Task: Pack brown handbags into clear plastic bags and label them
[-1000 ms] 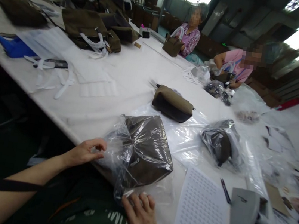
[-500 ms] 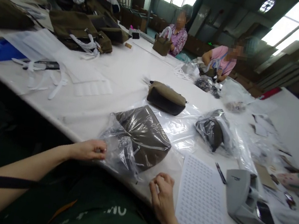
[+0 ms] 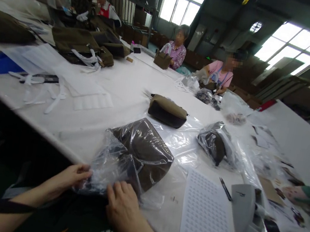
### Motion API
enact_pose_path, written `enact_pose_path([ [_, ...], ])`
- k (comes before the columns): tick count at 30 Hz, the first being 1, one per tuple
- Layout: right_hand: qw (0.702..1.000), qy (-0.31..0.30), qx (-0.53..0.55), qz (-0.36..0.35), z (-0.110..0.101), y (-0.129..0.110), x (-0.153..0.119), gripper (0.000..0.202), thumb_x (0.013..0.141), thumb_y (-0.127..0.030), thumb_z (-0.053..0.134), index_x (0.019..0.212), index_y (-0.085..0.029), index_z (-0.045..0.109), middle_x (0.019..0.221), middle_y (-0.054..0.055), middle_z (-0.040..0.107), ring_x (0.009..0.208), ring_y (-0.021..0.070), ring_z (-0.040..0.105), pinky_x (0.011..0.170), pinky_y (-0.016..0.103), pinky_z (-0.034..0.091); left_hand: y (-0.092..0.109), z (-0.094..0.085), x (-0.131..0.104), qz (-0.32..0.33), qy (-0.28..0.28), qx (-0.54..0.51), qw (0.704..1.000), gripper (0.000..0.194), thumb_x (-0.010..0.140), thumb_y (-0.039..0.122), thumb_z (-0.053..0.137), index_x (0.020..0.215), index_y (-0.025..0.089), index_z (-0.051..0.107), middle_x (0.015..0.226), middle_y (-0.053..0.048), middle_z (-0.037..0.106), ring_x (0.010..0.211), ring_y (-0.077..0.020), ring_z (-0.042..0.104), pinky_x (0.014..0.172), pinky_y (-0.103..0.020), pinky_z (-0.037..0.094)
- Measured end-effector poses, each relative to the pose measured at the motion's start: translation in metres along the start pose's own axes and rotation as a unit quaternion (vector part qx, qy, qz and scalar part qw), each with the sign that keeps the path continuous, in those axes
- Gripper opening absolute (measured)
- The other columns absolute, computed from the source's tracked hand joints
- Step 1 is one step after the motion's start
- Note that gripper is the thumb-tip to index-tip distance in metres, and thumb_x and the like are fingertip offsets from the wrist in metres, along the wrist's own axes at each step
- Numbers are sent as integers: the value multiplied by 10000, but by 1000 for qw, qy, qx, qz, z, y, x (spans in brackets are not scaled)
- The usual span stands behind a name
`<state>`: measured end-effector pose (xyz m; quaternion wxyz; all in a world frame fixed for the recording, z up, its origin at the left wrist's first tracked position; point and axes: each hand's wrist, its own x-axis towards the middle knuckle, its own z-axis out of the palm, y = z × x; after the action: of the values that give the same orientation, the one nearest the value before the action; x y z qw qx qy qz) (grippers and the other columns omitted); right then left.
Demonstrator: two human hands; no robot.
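Note:
A dark brown bag (image 3: 150, 142) lies inside a clear plastic bag (image 3: 106, 163) at the near edge of the white table. My left hand (image 3: 70, 177) pinches the left part of the plastic's loose end, fingers closed. Beside it, my right hand (image 3: 123, 205) is at the plastic's near edge with its fingers curled over the film; the fingertips are partly hidden. Beyond the wrapped bag lies a brown and black pouch (image 3: 167, 111), partly on flat clear plastic. Another plastic-wrapped dark item (image 3: 215, 143) rests to the right.
A printed label sheet (image 3: 205, 218), a pen (image 3: 226, 189) and a grey tape dispenser (image 3: 249, 209) are at the right. Brown bags (image 3: 72, 42), white straps and blue material (image 3: 0, 62) lie at the left. People work across the table (image 3: 138, 74); another person's hand (image 3: 294, 192) is at far right.
My right hand has moved left onto the plastic's near end. My left hand has shifted left and down, drawing the loose plastic along. The camera view has tilted up slightly.

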<state>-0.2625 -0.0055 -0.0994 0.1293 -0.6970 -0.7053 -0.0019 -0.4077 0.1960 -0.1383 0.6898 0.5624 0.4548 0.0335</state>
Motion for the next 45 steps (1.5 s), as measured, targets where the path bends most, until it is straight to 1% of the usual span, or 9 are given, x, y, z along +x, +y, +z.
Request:
enact_pose_path([
  [6, 989, 123, -85, 21, 43, 13, 0, 395, 801, -222, 533, 1188, -163, 481, 1106, 131, 562, 1016, 283, 464, 856, 423, 386, 26, 30, -26, -49, -85, -178, 979, 424, 479, 376, 856, 703, 128, 595, 626, -8, 573, 539, -106, 515, 518, -207, 437],
  [12, 976, 212, 36, 36, -76, 70, 43, 102, 792, -191, 464, 819, -176, 561, 759, 57, 558, 746, 210, 491, 682, 343, 403, 144, 40, -39, 158, -153, -15, 975, 542, 653, 558, 702, 979, 150, 557, 808, -64, 622, 712, -196, 601, 699, -350, 511],
  [16, 913, 239, 300, 140, -167, 143, 74, 92, 727, -251, 573, 772, -175, 548, 663, -21, 518, 599, 131, 451, 555, 253, 363, 257, 49, -30, 535, 25, 246, 808, 986, 510, 557, 786, 1316, 151, 391, 1377, -152, 382, 1266, -328, 349, 1073, -485, 261],
  [19, 862, 247, 418, 146, -195, 185, 84, 187, 676, -286, 625, 794, -159, 554, 650, -41, 519, 583, 107, 446, 567, 237, 359, 315, 76, -16, 611, 66, 369, 697, 1205, 431, 592, 800, 1381, 54, 290, 1437, -206, 259, 1338, -364, 182, 1108, -460, 138],
  [24, 863, 217, 426, 160, -170, 208, 87, 292, 618, -334, 691, 815, -147, 584, 678, -26, 559, 629, 125, 496, 622, 263, 415, 321, 128, 22, 472, -68, 471, 742, 629, 629, 544, 687, 1042, 73, 616, 889, -91, 618, 862, -266, 563, 778, -330, 424],
  [28, 844, 314, 392, 187, -164, 213, 69, 524, 594, -345, 747, 1050, -178, 551, 937, 29, 606, 851, 169, 554, 766, 306, 455, 303, 136, 42, 404, -91, 399, 818, 436, 721, 541, 603, 859, 129, 636, 661, 1, 550, 608, -142, 479, 562, -232, 346],
  [32, 779, 458, 375, 206, -166, 223, 29, 285, 777, -402, 594, 957, -184, 556, 844, 25, 598, 767, 148, 570, 736, 301, 472, 297, 112, 36, 328, -52, 299, 895, 502, 701, 617, 621, 824, 130, 610, 558, 38, 443, 498, -95, 373, 450, -207, 247],
  [36, 799, 370, 386, 274, -128, 238, 3, 269, 774, -435, 581, 833, -173, 587, 740, 14, 601, 692, 154, 564, 680, 297, 465, 286, 60, 4, 285, 34, 152, 946, 501, 659, 564, 711, 856, 121, 585, 566, 55, 453, 488, -70, 370, 430, -174, 257],
  [45, 855, 179, 446, 197, -3, 218, 24, 304, 768, -490, 533, 802, -208, 642, 771, 58, 673, 720, 244, 633, 679, 378, 507, 248, -89, -165, 339, 359, -4, 869, 544, 534, 520, 812, 759, 127, 510, 587, 67, 550, 518, -77, 485, 484, -157, 416],
])
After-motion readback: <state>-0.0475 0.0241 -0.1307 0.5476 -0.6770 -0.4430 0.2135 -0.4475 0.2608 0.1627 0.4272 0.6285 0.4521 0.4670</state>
